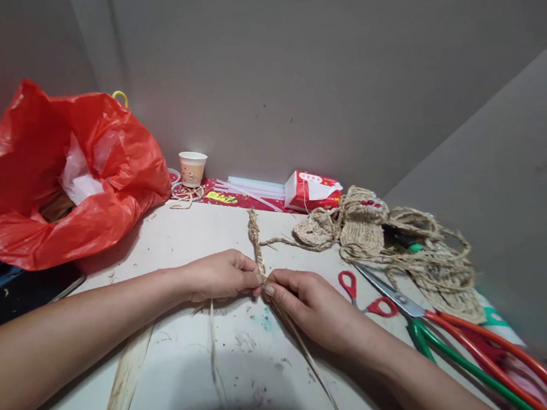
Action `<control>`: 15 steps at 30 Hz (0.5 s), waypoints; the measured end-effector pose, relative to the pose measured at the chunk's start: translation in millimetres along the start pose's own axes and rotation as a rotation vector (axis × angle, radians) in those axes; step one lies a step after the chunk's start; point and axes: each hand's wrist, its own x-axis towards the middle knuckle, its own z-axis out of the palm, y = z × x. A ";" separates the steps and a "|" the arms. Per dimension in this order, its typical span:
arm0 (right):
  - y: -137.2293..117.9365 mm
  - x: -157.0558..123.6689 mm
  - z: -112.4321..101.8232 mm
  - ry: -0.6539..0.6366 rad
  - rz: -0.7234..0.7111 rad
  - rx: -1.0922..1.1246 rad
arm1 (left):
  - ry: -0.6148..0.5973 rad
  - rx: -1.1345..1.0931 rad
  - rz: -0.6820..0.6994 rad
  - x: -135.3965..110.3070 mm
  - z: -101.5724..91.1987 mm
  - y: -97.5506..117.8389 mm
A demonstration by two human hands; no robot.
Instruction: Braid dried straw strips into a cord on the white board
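Observation:
A short braided straw strip (254, 234) lies upright on the white table, its near end pinched between both hands. My left hand (229, 274) closes on it from the left, thumb and fingers together. From the right, my right hand (310, 297) pinches the same end, its fingertips almost touching the left ones. Loose straw strands (311, 355) hang down toward me from below the right hand, and another thin strand (213, 337) drops from under the left. A wide flat dry leaf strip (122, 400) lies beneath my left forearm.
Red-handled small scissors (382, 307) and large shears (452, 336) with red and green handles lie by my right arm. Behind them sits a heap of braided straw cord (363, 220). A tissue pack (309, 190), paper cup (194, 168) and red plastic bag (121, 158) stand along the wall.

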 end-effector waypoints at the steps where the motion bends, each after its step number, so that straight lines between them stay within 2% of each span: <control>1: -0.1 -0.8 1.2 0.012 -0.007 -0.053 | -0.008 -0.036 -0.013 -0.3 0.7 -0.3; 5: -1.2 -3.4 3.7 0.034 0.010 -0.214 | 0.038 -0.075 -0.005 -1.2 4.5 -2.7; 10: -3.3 -3.2 0.6 0.013 0.064 -0.324 | 0.137 0.098 0.107 3.1 6.9 -9.5; 12: -2.2 -3.8 0.2 0.020 0.070 -0.307 | 0.182 0.170 0.136 5.1 8.8 -12.3; 15: 3.4 -6.6 4.3 0.018 0.050 -0.109 | 0.263 0.196 0.141 4.7 14.9 -15.1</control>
